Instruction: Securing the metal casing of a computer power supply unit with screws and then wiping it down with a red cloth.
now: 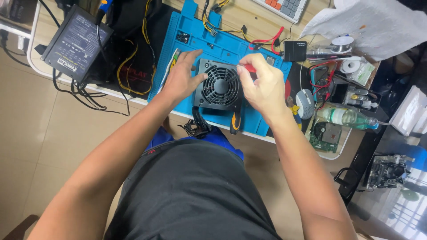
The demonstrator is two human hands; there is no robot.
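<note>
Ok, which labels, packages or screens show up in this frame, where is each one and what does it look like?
Power supply label: far left of the table, dark rectangular sticker with pale print.
Small black adapter: beyond the blue mat, boxy, pale marking on top.
Multimeter: right of the mat, its small greyish screen under red leads.
Plastic bottle: right edge, lying down, clear greenish with a pale label band.

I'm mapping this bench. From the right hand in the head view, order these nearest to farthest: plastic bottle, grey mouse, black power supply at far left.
1. Grey mouse, just right of the right hand.
2. Plastic bottle, farther right, lying down.
3. Black power supply, far left, beyond the left hand.
</note>
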